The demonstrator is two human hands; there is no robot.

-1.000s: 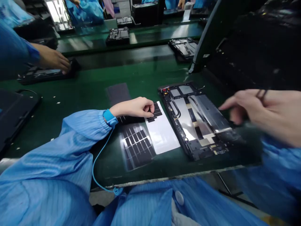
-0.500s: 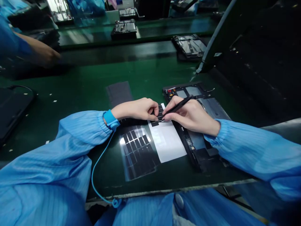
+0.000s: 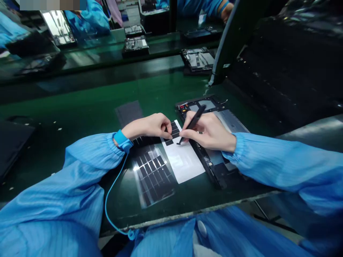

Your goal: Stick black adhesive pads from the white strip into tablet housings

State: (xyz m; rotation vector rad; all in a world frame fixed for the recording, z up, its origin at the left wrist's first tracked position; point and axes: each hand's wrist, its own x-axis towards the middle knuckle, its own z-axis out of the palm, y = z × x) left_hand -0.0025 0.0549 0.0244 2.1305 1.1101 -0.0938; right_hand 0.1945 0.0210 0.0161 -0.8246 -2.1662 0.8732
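Observation:
A white backing sheet (image 3: 186, 164) with rows of black stickers (image 3: 175, 132) at its far end lies on the green bench. My left hand (image 3: 154, 126), fingers curled and thumb bent in, holds the sheet's left edge beside the stickers. My right hand (image 3: 210, 132) grips slim black tweezers (image 3: 197, 117) above the sheet. A small black piece (image 3: 178, 143) is at the tweezers' tip, just over the white area. Right of the sheet, partly under my right forearm, lies an opened tablet-like device (image 3: 235, 123) with exposed inner parts.
A clear film with black rectangles (image 3: 154, 175) lies nearest me, and a dark sheet (image 3: 130, 112) behind my left hand. A blue cord (image 3: 107, 200) runs from my left wristband. Further opened devices (image 3: 198, 59) stand beyond. A slanted post (image 3: 222, 46) rises at right.
My right hand has drawn the tweezers back from the stickers, and a small black piece now shows at their tip. The view has shifted; a co-worker's hand at left is gone from sight.

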